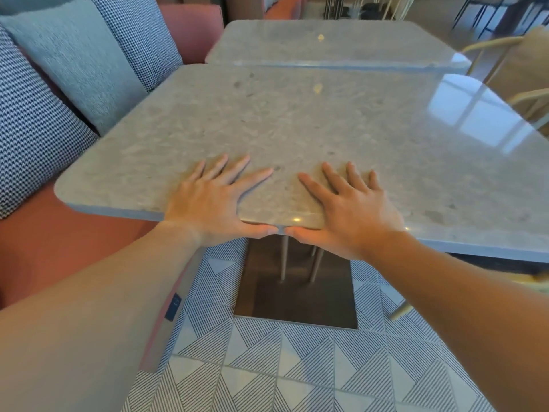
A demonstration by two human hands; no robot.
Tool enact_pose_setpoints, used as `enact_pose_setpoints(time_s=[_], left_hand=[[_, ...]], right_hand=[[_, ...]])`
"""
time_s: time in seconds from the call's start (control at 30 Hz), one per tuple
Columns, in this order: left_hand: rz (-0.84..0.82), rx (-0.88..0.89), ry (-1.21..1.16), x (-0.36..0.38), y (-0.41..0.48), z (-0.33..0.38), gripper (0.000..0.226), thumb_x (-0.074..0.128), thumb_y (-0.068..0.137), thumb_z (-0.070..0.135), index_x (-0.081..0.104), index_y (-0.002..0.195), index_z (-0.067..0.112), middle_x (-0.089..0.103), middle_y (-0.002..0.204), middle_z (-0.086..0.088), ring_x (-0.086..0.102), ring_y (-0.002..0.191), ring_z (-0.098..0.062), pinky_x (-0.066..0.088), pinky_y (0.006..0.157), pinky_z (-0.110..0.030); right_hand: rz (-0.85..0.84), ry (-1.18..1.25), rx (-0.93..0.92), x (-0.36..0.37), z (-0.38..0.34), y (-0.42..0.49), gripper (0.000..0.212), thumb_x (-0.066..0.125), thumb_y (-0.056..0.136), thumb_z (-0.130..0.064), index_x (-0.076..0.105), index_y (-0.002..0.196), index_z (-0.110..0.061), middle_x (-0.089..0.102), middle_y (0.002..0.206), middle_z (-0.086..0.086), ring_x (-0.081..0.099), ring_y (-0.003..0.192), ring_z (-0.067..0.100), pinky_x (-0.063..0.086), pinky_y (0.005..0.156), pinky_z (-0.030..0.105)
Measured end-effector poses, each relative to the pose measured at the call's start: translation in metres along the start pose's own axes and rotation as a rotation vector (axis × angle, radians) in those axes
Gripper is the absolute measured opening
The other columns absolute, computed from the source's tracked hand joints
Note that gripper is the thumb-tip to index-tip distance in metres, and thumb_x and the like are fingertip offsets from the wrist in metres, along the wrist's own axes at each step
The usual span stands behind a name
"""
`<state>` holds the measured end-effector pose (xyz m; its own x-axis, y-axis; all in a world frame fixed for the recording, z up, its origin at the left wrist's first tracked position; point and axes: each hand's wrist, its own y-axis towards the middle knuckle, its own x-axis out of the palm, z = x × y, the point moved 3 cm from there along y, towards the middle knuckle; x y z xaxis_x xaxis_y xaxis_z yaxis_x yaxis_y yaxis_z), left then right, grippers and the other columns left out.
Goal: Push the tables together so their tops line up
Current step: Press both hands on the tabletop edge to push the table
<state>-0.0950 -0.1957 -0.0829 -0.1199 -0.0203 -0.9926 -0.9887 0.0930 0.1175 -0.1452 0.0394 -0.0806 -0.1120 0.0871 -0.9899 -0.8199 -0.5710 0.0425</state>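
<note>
Left hand (214, 200) and right hand (347, 203) lay flat, fingers spread, pushing near table (297, 129). Far table (326, 43) looked met but askew. Squaring nudge seemed next.

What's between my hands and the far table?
Head view: only bare top of the near table, from left hand and right hand to the far table.

Grey stone tables (297, 120), tops adjoining
</note>
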Motion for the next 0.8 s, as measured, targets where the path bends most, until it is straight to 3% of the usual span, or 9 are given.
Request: enact_pose_setpoints(time_s=[0.1,0.2,0.37,0.57,0.7,0.8], left_hand=[[-0.005,-0.003,0.004,0.001,0.001,-0.001,0.114,0.002,0.052,0.115,-0.013,0.155,0.068,0.004,0.179,0.012,0.008,0.167,-0.025,0.008,0.133,-0.051],[-0.007,-0.010,0.002,-0.001,-0.001,0.000,0.116,0.000,0.051,0.115,-0.013,0.156,0.067,0.002,0.179,0.012,0.007,0.167,-0.024,0.008,0.134,-0.051],[-0.053,-0.006,-0.015,-0.002,-0.002,0.001,0.119,0.001,0.050,0.115,-0.014,0.157,0.064,-0.003,0.179,0.011,0.004,0.167,-0.031,0.006,0.132,-0.057],[-0.081,-0.048,-0.026,0.001,0.003,0.033,0.127,0.015,0.058,0.107,-0.002,0.166,0.043,-0.003,0.180,0.007,0.001,0.165,-0.040,0.003,0.132,-0.060],[-0.046,0.074,-0.087,-0.003,0.021,0.073,0.108,0.021,0.065,0.103,0.005,0.161,0.056,0.004,0.179,0.011,0.008,0.165,-0.040,0.005,0.131,-0.061],[-0.059,0.136,-0.062,-0.002,0.036,0.096,0.101,0.021,0.067,0.100,-0.001,0.158,0.062,0.002,0.179,0.012,0.006,0.166,-0.038,0.005,0.130,-0.061]], right_hand=[[-0.012,0.016,0.008,-0.001,-0.002,0.000,0.120,-0.014,0.062,-0.105,-0.002,0.166,-0.045,0.011,0.179,0.003,0.011,0.163,0.043,0.013,0.127,0.067],[-0.019,0.032,-0.012,-0.003,0.010,-0.009,0.115,-0.005,0.066,-0.104,-0.002,0.165,-0.047,0.011,0.179,-0.001,0.010,0.164,0.038,0.013,0.129,0.063],[-0.012,0.014,0.126,0.002,0.068,-0.043,0.114,-0.014,0.054,-0.110,-0.011,0.158,-0.063,0.009,0.178,-0.009,0.014,0.163,0.039,0.018,0.126,0.068],[0.011,0.001,0.119,0.004,0.069,-0.041,0.116,-0.013,0.055,-0.109,-0.002,0.160,-0.061,0.017,0.178,-0.007,0.021,0.161,0.041,0.022,0.125,0.068],[0.043,-0.005,0.106,0.002,0.068,-0.042,0.121,-0.018,0.054,-0.108,0.005,0.162,-0.058,0.021,0.177,-0.007,0.024,0.160,0.041,0.024,0.123,0.067],[0.055,-0.017,0.094,0.004,0.069,-0.042,0.122,-0.017,0.056,-0.108,0.007,0.163,-0.055,0.022,0.176,-0.007,0.025,0.159,0.042,0.026,0.122,0.067]])
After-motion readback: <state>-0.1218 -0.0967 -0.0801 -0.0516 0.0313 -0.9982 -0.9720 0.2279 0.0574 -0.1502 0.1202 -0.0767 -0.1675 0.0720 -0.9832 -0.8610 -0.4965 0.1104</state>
